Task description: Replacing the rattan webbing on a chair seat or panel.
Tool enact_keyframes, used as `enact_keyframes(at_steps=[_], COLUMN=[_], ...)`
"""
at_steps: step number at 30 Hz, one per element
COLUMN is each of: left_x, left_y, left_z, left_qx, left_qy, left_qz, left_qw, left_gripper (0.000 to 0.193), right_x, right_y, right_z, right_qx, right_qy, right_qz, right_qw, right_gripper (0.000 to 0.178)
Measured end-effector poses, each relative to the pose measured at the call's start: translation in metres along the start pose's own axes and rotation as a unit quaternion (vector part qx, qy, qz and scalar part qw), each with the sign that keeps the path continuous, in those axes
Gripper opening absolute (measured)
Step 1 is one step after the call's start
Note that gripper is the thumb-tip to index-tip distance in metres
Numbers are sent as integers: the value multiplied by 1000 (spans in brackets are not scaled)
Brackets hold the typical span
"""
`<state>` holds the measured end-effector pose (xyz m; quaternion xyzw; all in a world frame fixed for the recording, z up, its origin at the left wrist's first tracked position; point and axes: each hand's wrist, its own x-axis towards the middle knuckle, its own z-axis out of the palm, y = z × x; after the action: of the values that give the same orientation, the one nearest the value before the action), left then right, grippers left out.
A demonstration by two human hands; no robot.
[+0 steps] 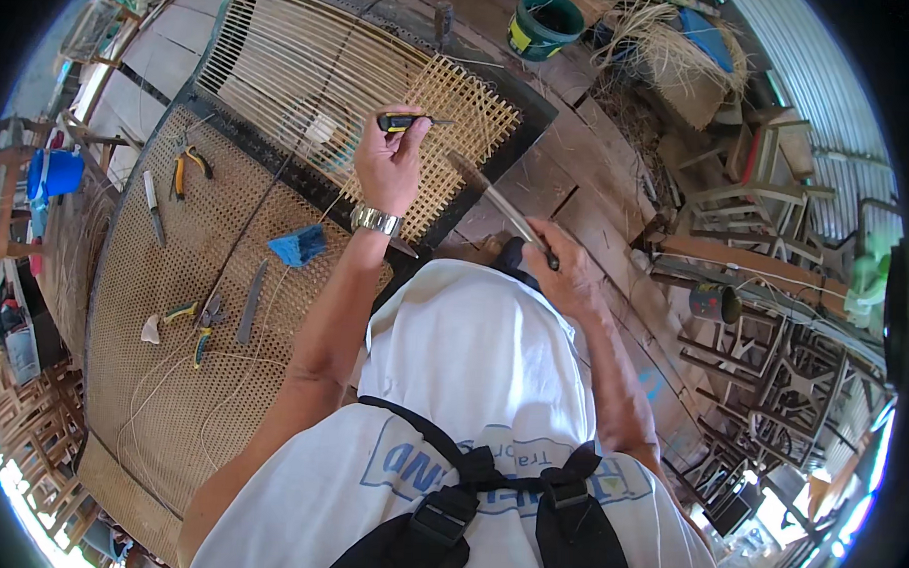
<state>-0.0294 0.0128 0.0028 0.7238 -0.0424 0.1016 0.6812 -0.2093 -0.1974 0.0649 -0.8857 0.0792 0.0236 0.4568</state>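
Observation:
My left hand [389,170], with a metal watch [376,219] at the wrist, is closed on a screwdriver [400,122] with a black and yellow handle. Its thin shaft points right, over the woven cane panel [473,102]. Pale strands run from this open-weave patch across the dark frame [532,114]. In my right hand [567,278] is a hammer [512,214], gripped near the handle's end. Its dark head is tilted toward the patch and slightly blurred, to the right of the screwdriver. A blade tip [404,248] shows below my left wrist.
On the finished cane surface [153,304] lie orange-handled pliers [188,170], a white-handled knife [154,208], a blue block [297,245], a flat blade [252,302] and yellow-handled pliers [207,320]. A green bucket [545,27] stands behind. Wooden chair frames [801,386] crowd the right.

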Motion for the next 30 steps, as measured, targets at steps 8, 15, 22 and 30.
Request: enact_keyframes(at_steps=[8, 15, 22, 30], left_x=[-3, 4, 9, 21], left_y=[1, -24, -16, -13], left_z=[-6, -42, -19, -24], left_qx=[25, 28, 57, 33], left_qy=[10, 99, 89, 97], left_qz=[26, -30, 15, -15], left_qw=[999, 994, 994, 995], left_gripper=[21, 23, 21, 23], right_x=[5, 0, 9, 28], right_y=[4, 27, 33, 17], right_z=[-1, -10, 20, 42], right_qx=[12, 137, 10, 52], right_qy=[-94, -65, -99, -106], right_qz=[47, 174, 81, 13], right_qw=[994, 973, 992, 993], right_gripper=[38, 33, 32, 37])
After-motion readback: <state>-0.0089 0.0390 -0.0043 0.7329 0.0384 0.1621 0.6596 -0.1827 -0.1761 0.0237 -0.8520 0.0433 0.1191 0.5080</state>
